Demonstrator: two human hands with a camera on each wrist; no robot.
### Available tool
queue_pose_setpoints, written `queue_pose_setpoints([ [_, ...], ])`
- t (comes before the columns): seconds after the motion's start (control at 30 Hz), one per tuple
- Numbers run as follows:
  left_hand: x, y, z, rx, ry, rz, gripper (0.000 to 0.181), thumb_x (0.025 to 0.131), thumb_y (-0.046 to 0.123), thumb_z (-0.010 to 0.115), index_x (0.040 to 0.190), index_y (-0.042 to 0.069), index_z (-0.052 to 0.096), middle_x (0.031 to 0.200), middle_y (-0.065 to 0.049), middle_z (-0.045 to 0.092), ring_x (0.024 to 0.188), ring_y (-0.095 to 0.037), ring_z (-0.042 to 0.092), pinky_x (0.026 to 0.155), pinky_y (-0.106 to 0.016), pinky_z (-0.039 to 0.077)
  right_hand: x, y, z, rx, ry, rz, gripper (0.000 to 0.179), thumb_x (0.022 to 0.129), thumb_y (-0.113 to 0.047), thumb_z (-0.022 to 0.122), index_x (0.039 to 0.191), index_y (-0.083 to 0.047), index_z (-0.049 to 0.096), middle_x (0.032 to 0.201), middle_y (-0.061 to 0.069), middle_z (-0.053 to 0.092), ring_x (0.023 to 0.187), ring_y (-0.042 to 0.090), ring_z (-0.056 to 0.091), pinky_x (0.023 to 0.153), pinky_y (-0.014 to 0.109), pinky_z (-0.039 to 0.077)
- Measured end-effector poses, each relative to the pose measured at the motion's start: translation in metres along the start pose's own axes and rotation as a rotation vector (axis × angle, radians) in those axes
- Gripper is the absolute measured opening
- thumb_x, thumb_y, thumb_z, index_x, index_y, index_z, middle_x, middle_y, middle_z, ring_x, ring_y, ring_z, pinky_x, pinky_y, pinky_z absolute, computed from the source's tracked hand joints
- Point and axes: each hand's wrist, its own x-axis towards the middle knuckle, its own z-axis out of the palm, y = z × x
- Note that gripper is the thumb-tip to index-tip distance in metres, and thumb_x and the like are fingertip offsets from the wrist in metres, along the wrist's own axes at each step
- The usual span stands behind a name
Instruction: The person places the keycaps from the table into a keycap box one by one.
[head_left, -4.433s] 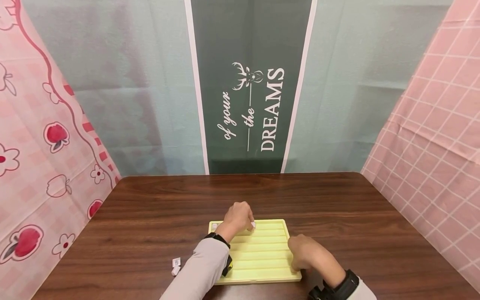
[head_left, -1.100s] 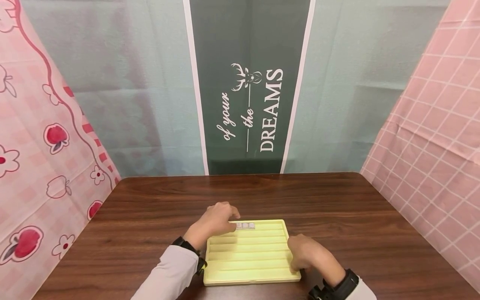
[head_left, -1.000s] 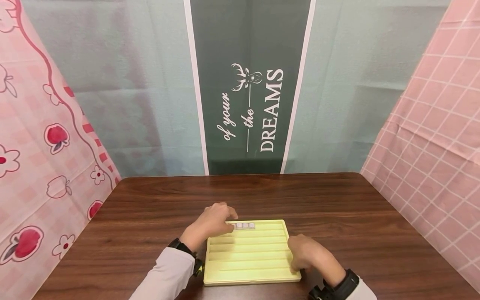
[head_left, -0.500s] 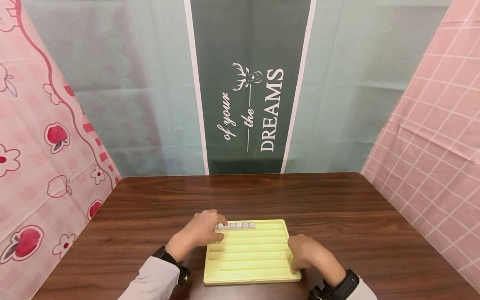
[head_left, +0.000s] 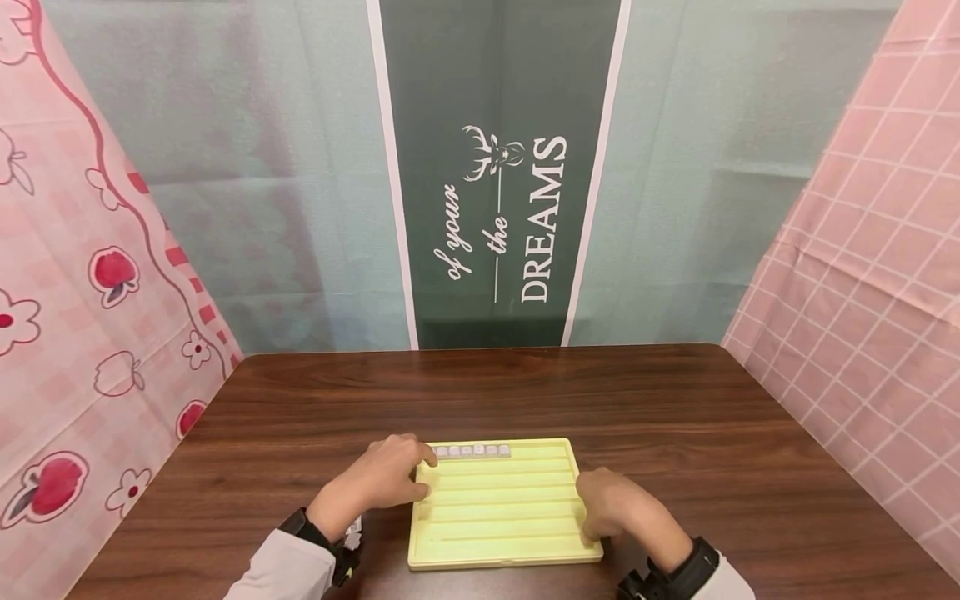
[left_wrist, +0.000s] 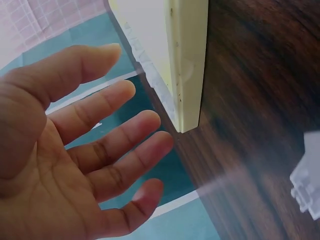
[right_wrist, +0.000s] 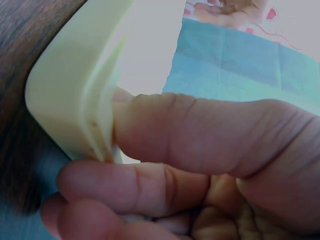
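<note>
A shallow yellow tray (head_left: 517, 529) with ridged rows lies on the table. Small white square pieces (head_left: 472, 452), which look like keycaps, stand side by side in its far row, from the left end to past the middle. Beside the tray's left edge my left hand (head_left: 378, 473) holds nothing, its fingers spread and slightly bent, thumb apart. In the left wrist view the tray's corner (left_wrist: 187, 75) is just beyond the fingertips. My right hand (head_left: 618, 508) grips the tray's right side; the right wrist view has thumb above and fingers below the rim (right_wrist: 65, 90).
More loose white pieces (head_left: 353, 533) lie on the dark wooden table (head_left: 480, 392), left of the tray and partly behind the left wrist. A green and grey cloth (head_left: 315, 208) hangs behind the table, with pink patterned cloths at both sides.
My left hand has slid left along the far row, then drawn back past the tray's left edge, uncovering the white pieces. The right hand keeps its hold on the tray.
</note>
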Motion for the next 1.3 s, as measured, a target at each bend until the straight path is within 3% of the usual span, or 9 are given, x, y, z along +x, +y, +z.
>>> queue_pose_setpoints([
  [0.27, -0.013, -0.005, -0.006, -0.048, -0.028, 0.002, 0.031, 0.073, 0.018, 0.071, 0.1, 0.004, 0.065, 0.094, -0.007, 0.062, 0.085, -0.022, 0.056, 0.065, -0.042, 0.052, 0.0, -0.001, -0.001, 0.002, -0.003, 0.013, 0.02, 0.063, -0.001, 0.07, 0.067, -0.007, 0.051, 0.054, 0.007, 0.052, 0.034, 0.014, 0.05, 0.035, 0.02, 0.039],
  [0.43, -0.025, -0.01, -0.008, -0.109, -0.053, -0.039, 0.031, 0.073, 0.017, 0.07, 0.1, 0.004, 0.064, 0.092, -0.006, 0.059, 0.079, -0.018, 0.052, 0.062, -0.038, 0.048, 0.0, -0.001, -0.002, -0.012, -0.001, 0.013, 0.02, 0.063, -0.001, 0.07, 0.067, -0.007, 0.051, 0.055, 0.007, 0.051, 0.033, 0.013, 0.048, 0.034, 0.02, 0.037],
  [0.7, -0.036, -0.018, -0.003, -0.158, -0.108, -0.095, 0.029, 0.075, 0.019, 0.07, 0.101, 0.007, 0.064, 0.093, -0.004, 0.058, 0.081, -0.02, 0.051, 0.064, -0.04, 0.048, 0.001, 0.0, -0.001, -0.015, -0.007, 0.011, 0.021, 0.063, -0.002, 0.071, 0.067, -0.007, 0.051, 0.054, 0.007, 0.051, 0.034, 0.013, 0.049, 0.034, 0.02, 0.038],
  [1.07, -0.05, -0.028, 0.0, -0.149, -0.081, -0.09, 0.026, 0.071, 0.018, 0.072, 0.095, 0.009, 0.065, 0.091, -0.002, 0.057, 0.081, -0.021, 0.051, 0.065, -0.04, 0.048, 0.002, -0.001, -0.001, -0.051, 0.001, 0.022, 0.022, 0.061, -0.003, 0.072, 0.066, -0.007, 0.051, 0.056, 0.006, 0.05, 0.035, 0.01, 0.045, 0.033, 0.018, 0.032],
  [1.3, -0.058, -0.036, 0.002, -0.173, -0.085, -0.112, 0.023, 0.068, 0.019, 0.075, 0.086, 0.011, 0.064, 0.08, -0.004, 0.048, 0.065, -0.017, 0.043, 0.052, -0.031, 0.042, 0.002, -0.001, -0.001, -0.044, 0.006, 0.013, 0.022, 0.061, -0.003, 0.072, 0.065, -0.007, 0.051, 0.053, 0.005, 0.051, 0.033, 0.01, 0.045, 0.033, 0.018, 0.033],
])
